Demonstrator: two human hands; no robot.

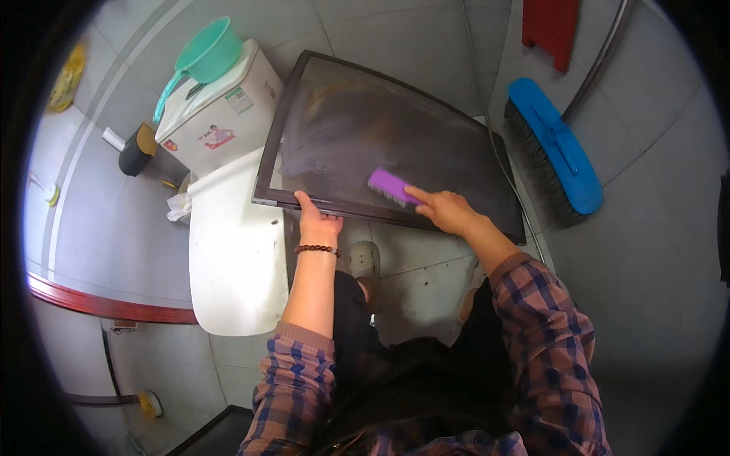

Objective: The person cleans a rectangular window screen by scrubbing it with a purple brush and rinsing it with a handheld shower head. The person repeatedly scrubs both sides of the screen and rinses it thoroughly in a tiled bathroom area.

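A dark-framed mesh screen panel (365, 125) leans at a slant in front of me, its left part above the closed toilet lid. My left hand (320, 219) grips the panel's lower edge near its left corner, thumb on top and fingers beneath. In my right hand (447, 210) is a purple scrubbing brush (389, 183), bristles down against or just above the panel's lower middle. Dull, lighter smears and brownish patches mark the panel's surface.
On the white toilet tank (228, 108) sits a turquoise dipper (211, 54). The white toilet lid (236, 251) is at left. A large blue broom head (556, 148) stands at right, near a thin hose (502, 159) and a red plastic item (550, 28). My shoe (364, 259) rests on the tiles.
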